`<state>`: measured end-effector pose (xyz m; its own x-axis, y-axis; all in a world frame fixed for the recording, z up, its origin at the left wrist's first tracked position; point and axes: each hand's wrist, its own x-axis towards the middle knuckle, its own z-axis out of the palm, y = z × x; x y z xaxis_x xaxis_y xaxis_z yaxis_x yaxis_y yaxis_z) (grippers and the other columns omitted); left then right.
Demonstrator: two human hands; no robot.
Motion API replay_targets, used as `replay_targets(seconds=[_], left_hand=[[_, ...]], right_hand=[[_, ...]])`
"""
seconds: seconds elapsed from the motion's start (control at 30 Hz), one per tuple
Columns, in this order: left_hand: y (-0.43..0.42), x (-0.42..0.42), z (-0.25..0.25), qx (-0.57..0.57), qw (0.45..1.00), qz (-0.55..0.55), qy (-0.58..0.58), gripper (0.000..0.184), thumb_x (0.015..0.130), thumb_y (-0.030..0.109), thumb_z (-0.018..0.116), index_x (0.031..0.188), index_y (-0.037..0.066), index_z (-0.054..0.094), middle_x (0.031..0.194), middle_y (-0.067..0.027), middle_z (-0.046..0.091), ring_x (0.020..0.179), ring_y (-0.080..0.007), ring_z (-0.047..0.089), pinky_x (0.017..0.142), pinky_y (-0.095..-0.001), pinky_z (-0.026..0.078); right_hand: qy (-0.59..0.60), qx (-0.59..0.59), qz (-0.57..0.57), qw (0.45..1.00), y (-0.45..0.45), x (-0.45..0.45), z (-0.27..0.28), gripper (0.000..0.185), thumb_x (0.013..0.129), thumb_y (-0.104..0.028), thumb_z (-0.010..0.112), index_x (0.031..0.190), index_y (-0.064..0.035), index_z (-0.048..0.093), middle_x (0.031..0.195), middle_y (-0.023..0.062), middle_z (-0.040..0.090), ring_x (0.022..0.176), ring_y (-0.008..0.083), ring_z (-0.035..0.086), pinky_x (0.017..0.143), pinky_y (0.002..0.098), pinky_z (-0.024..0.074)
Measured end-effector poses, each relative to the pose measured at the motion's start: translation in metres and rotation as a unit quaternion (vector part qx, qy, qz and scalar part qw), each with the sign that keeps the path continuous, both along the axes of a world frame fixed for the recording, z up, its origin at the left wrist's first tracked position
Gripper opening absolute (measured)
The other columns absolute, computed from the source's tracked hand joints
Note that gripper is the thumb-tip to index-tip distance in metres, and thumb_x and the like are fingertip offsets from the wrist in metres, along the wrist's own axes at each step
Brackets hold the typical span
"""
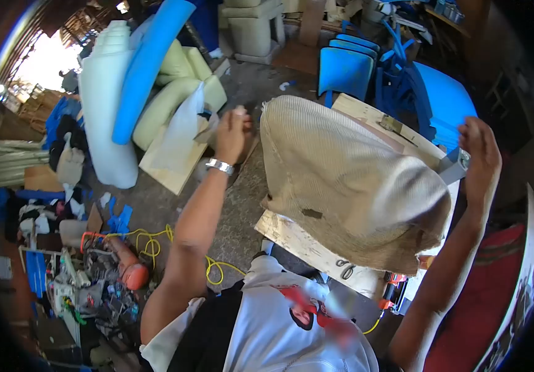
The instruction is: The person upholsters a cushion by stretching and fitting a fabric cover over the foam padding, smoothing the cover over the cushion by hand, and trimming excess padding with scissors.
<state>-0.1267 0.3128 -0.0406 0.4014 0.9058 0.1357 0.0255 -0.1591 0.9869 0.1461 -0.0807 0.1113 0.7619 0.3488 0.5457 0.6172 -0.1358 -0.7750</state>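
A large piece of beige ribbed fabric [341,180] is draped over the workbench, with a small dark hole or stain near its lower left. My left hand [233,135], with a metal watch at the wrist, is raised left of the fabric and apart from it. Its fingers are curled closed; whether anything is between them is hidden. My right hand [481,152] is raised off the fabric's right side, fingers loosely extended. Close beside it, a grey box-shaped piece [456,164] sits at the bench corner. Black-handled scissors [346,270] lie on the bench's near edge.
Light wooden boards [292,239] show under the fabric. An orange-red tool [393,290] is at the near right edge. Yellow hose [152,242] crosses the floor. Foam rolls [109,105] stand left; blue chair parts [344,68] are behind. Machine parts [84,291] fill the lower left.
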Motion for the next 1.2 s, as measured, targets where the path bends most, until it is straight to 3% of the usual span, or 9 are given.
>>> replay_targets(seconds=[0.1, 0.2, 0.3, 0.47, 0.63, 0.77, 1.0, 1.1, 1.2], left_hand=[[-0.010, 0.039, -0.029, 0.267, 0.961, 0.049, 0.057, 0.043, 0.099, 0.038, 0.050, 0.097, -0.004, 0.057, 0.084, -0.0182, 0.061, 0.072, -0.0364, 0.058, 0.074, -0.0473, 0.046], [-0.010, 0.039, -0.043, 0.159, 0.987, 0.002, -0.018, 0.036, 0.100, 0.032, 0.050, 0.098, -0.004, 0.056, 0.088, -0.0158, 0.062, 0.075, -0.0300, 0.058, 0.073, -0.0420, 0.046], [-0.015, 0.023, -0.062, -0.132, 0.979, -0.092, -0.127, 0.028, 0.099, 0.026, 0.053, 0.098, -0.001, 0.056, 0.088, -0.0133, 0.062, 0.076, -0.0244, 0.058, 0.072, -0.0372, 0.046], [-0.008, 0.034, -0.039, -0.056, 0.986, -0.156, -0.008, 0.033, 0.091, 0.034, 0.064, 0.096, 0.002, 0.058, 0.086, -0.0165, 0.063, 0.078, -0.0320, 0.061, 0.070, -0.0410, 0.048], [-0.001, 0.047, -0.024, -0.048, 0.980, -0.191, 0.031, 0.036, 0.095, 0.037, 0.056, 0.116, 0.008, 0.059, 0.102, -0.0212, 0.067, 0.088, -0.0410, 0.064, 0.078, -0.0471, 0.050], [0.009, 0.056, -0.018, -0.018, 0.983, -0.176, 0.051, 0.042, 0.097, 0.044, 0.052, 0.108, 0.003, 0.049, 0.094, -0.0233, 0.063, 0.083, -0.0429, 0.062, 0.073, -0.0477, 0.049], [0.023, 0.073, -0.015, -0.120, 0.969, -0.204, 0.065, 0.053, 0.097, 0.051, 0.049, 0.101, -0.001, 0.048, 0.084, -0.0236, 0.062, 0.077, -0.0416, 0.062, 0.067, -0.0481, 0.047], [0.029, 0.082, -0.026, -0.043, 0.973, -0.206, 0.092, 0.048, 0.099, 0.049, 0.044, 0.100, 0.001, 0.052, 0.081, -0.0225, 0.063, 0.076, -0.0410, 0.062, 0.066, -0.0493, 0.047], [0.039, 0.081, -0.022, 0.039, 0.961, -0.243, 0.130, 0.045, 0.100, 0.046, 0.042, 0.098, 0.004, 0.057, 0.078, -0.0214, 0.064, 0.074, -0.0398, 0.063, 0.063, -0.0496, 0.047]], right_hand=[[0.001, -0.159, 0.093, 0.983, 0.089, -0.062, 0.028, 0.029, 0.099, -0.026, 0.054, 0.114, -0.0040, 0.065, 0.105, 0.0128, 0.068, 0.095, 0.0223, 0.065, 0.086, 0.0344, 0.0501], [-0.114, -0.256, 0.201, 0.939, 0.184, -0.063, -0.007, 0.032, 0.098, -0.029, 0.053, 0.112, -0.0014, 0.063, 0.107, 0.0177, 0.066, 0.099, 0.0264, 0.064, 0.089, 0.0354, 0.0486], [-0.011, -0.328, 0.248, 0.911, 0.266, -0.061, -0.058, 0.033, 0.096, -0.030, 0.057, 0.110, -0.0015, 0.063, 0.107, 0.0163, 0.066, 0.098, 0.0290, 0.064, 0.086, 0.0365, 0.0491], [0.040, -0.497, 0.203, 0.843, 0.326, -0.053, -0.078, 0.030, 0.091, -0.032, 0.065, 0.097, -0.0031, 0.064, 0.090, 0.0134, 0.066, 0.087, 0.0229, 0.063, 0.076, 0.0373, 0.0481], [-0.017, -0.485, 0.152, 0.861, 0.314, -0.046, -0.113, 0.030, 0.095, -0.029, 0.053, 0.090, 0.0004, 0.059, 0.088, 0.0237, 0.061, 0.085, 0.0402, 0.059, 0.075, 0.0447, 0.0461], [-0.034, -0.421, 0.234, 0.876, 0.331, -0.045, -0.107, 0.046, 0.098, -0.035, 0.051, 0.069, -0.0002, 0.049, 0.060, 0.0171, 0.046, 0.055, 0.0307, 0.046, 0.056, 0.0443, 0.0364], [0.058, -0.432, 0.260, 0.861, 0.346, -0.026, -0.119, 0.049, 0.095, -0.035, 0.057, 0.065, 0.0032, 0.055, 0.058, 0.0181, 0.053, 0.054, 0.0230, 0.053, 0.056, 0.0418, 0.0410], [0.034, -0.473, 0.229, 0.850, 0.354, -0.032, -0.105, 0.055, 0.093, -0.039, 0.059, 0.058, 0.0023, 0.051, 0.054, 0.0080, 0.050, 0.056, 0.0129, 0.049, 0.053, 0.0364, 0.0393], [0.010, -0.503, 0.191, 0.843, 0.360, -0.028, -0.110, 0.049, 0.091, -0.036, 0.063, 0.062, 0.0016, 0.055, 0.055, 0.0115, 0.054, 0.055, 0.0170, 0.054, 0.051, 0.0382, 0.0409]])
